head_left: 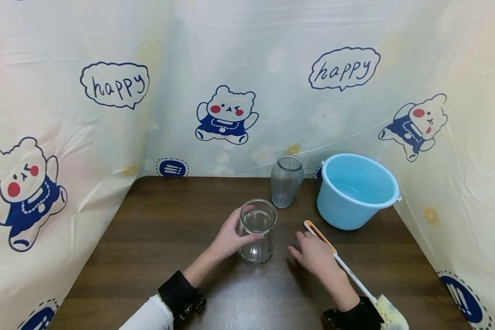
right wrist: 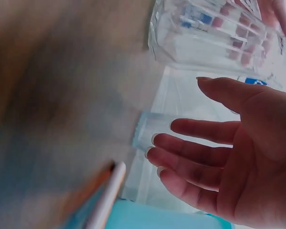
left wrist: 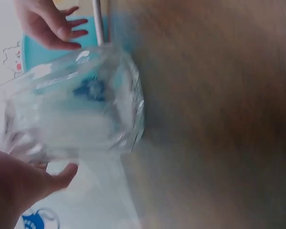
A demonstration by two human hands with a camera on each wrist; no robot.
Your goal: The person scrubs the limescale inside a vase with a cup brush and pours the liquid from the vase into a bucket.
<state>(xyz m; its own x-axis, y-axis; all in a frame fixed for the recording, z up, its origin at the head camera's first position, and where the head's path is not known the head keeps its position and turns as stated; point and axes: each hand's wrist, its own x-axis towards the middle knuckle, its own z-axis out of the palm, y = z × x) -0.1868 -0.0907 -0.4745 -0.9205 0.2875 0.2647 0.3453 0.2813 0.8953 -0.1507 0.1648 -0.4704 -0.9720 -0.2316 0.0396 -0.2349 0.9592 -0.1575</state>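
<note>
A clear glass vase [head_left: 255, 250] stands upright near the middle of the brown table, its round rim facing up. My left hand [head_left: 229, 234] holds it just below the rim, thumb across the near side and fingers behind the glass. In the left wrist view the ribbed vase [left wrist: 86, 105] fills much of the picture. To the right of it, my right hand [head_left: 315, 254] hovers with relaxed, spread fingers and nothing in them, as the right wrist view of that hand [right wrist: 224, 148] confirms. Beside this hand lies a long-handled sponge brush [head_left: 356, 279] with an orange-and-white grip.
Behind the held vase stands a second, bluish-grey ribbed glass vase [head_left: 286, 183]. A light blue bucket [head_left: 346, 213] sits at the back right. The brush's pale speckled sponge head [head_left: 389, 314] lies near the right wrist. A printed curtain [head_left: 173, 119] surrounds the table [head_left: 161, 238].
</note>
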